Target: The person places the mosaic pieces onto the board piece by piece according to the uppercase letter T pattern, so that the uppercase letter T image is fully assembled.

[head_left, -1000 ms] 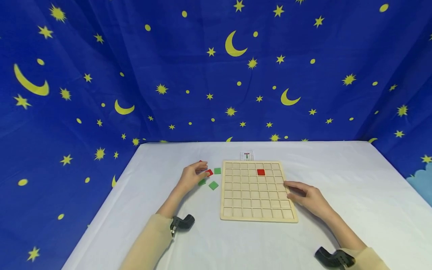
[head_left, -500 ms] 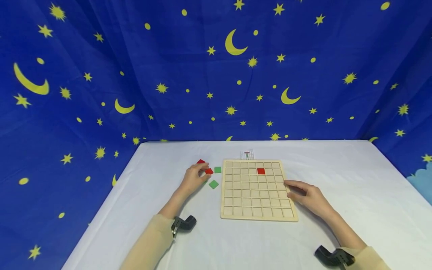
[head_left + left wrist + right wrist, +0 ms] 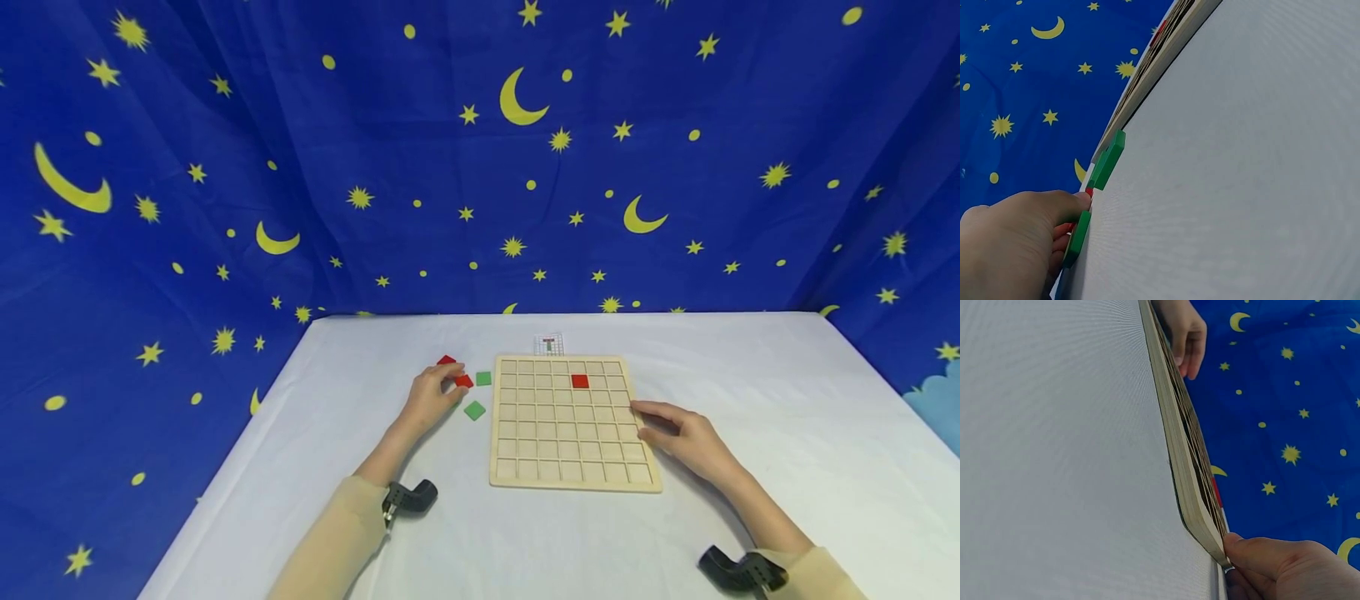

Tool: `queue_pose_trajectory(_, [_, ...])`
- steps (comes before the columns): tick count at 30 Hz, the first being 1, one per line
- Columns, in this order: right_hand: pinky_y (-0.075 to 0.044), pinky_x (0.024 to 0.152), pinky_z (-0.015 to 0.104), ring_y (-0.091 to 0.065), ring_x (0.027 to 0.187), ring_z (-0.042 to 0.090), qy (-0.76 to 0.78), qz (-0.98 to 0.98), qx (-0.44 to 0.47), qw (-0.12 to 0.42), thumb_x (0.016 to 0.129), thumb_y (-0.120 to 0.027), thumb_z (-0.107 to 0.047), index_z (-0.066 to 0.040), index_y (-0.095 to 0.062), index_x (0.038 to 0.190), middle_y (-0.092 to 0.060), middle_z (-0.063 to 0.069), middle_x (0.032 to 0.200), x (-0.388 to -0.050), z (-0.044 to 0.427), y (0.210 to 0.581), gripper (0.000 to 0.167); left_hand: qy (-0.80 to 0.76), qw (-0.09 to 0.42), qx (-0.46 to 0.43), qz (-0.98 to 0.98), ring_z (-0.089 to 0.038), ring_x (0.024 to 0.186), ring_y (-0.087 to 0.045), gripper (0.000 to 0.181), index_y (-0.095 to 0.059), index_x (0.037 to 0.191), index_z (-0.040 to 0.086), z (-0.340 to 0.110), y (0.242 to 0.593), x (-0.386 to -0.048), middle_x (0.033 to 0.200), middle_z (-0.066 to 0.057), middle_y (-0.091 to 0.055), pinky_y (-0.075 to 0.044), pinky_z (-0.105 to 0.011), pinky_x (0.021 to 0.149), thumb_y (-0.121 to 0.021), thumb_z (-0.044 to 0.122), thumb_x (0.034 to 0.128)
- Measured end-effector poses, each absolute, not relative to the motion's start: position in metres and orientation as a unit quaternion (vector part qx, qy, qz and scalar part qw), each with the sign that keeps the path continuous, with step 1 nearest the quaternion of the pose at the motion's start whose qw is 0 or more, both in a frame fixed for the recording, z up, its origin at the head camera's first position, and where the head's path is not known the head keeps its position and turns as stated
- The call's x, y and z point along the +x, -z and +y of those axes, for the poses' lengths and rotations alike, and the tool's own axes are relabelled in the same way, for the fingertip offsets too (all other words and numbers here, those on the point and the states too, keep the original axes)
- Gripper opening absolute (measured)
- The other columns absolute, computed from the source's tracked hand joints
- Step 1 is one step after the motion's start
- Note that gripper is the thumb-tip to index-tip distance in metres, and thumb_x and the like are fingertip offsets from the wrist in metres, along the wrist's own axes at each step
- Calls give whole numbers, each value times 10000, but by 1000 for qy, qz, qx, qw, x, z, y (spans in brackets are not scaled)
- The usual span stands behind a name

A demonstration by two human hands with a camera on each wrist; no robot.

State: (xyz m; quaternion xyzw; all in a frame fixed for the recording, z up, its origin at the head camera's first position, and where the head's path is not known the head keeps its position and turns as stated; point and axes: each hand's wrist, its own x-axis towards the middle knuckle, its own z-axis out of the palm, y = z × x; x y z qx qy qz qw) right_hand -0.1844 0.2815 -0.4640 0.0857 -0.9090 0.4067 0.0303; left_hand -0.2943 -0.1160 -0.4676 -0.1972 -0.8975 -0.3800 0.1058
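Note:
My left hand point(image 3: 430, 398) pinches a red square tile point(image 3: 463, 381) on the white table; its thumb tip also meets this tile in the left wrist view. Around the hand lie another red tile point(image 3: 447, 359), a green tile point(image 3: 483, 378) and a second green tile point(image 3: 474, 410). One more green tile point(image 3: 1077, 239) shows close to my fingers in the left wrist view, mostly hidden from above. My right hand point(image 3: 690, 439) rests at the right edge of a wooden grid board point(image 3: 575, 486), thumb and forefinger apart on its rim. A red tile point(image 3: 580, 381) sits in one upper cell.
A small printed grid card point(image 3: 549, 343) with a red and green T pattern lies behind the board. The white-covered table point(image 3: 465, 542) ends at a blue curtain point(image 3: 420, 150) with yellow moons and stars.
My left hand has shifted slightly right and upward among the tiles, uncovering the rear red tile and covering most of one green tile. The right hand and the board have stayed put.

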Motion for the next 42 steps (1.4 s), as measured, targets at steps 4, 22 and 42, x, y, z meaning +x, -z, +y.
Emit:
queue_pose_trajectory(4, [-374,985,538,-441,1239,387,-408,-908,90,32,871,-691,-194,-59,-583,1286,-547,154,1304,-184,281,465,449,394,96,-188,-895,-256,1046,-579,399,-625,1199,5,-117,469,-296,1048,-84,-674,-460,-374,927,-736,90,826])
queue_pose_trajectory(22, [-370,988,539,-431,1247,388,-409,-907,91,32,872,-692,-198,-61,-582,1287,-542,152,1311,-184,282,464,451,422,69,-186,-885,-291,1022,-611,384,-621,1207,-3,-118,445,-297,1093,-128,-665,-482,-392,903,-712,73,841])
queue_pose_trajectory(42, [-370,986,540,-432,1243,395,-408,-908,94,34,868,-695,-187,-52,-585,1280,-544,161,1306,-184,282,464,447,435,87,-208,-872,-294,1012,-611,394,-621,1217,4,-111,417,-301,1066,-122,-679,-482,-452,885,-713,106,849])
